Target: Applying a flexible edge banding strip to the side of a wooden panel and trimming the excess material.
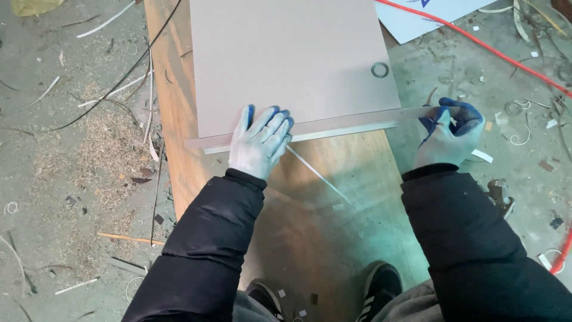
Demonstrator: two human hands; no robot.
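Note:
A pale grey-beige panel (292, 59) lies flat on a brown wooden board (333, 179). Along the panel's near edge runs a thin edging strip (351, 121). My left hand (260, 142), in a white and blue work glove, presses flat on the strip and the panel's near edge, fingers spread. My right hand (448, 134), gloved the same way, pinches the strip's free end just past the panel's right corner. A round hole (379, 70) sits near the panel's right edge.
Sawdust, strip offcuts and curled trimmings litter the concrete floor (71, 149). A red cable (476, 42) crosses at upper right, and a black cable (119, 77) at upper left. A loose thin strip (322, 176) lies on the board. My shoes (381, 286) stand below.

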